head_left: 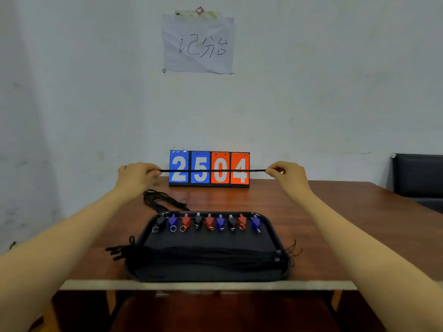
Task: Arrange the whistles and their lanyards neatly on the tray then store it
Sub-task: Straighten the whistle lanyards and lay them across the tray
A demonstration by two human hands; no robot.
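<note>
Head view: brown table (311, 212) against white wall (96, 92).

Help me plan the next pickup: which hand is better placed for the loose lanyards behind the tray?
Probably left. The left hand is nearly above the loose lanyards by the tray at its far left corner; the right hand would have to cross over. Both pinch the stretched lanyard.
</note>
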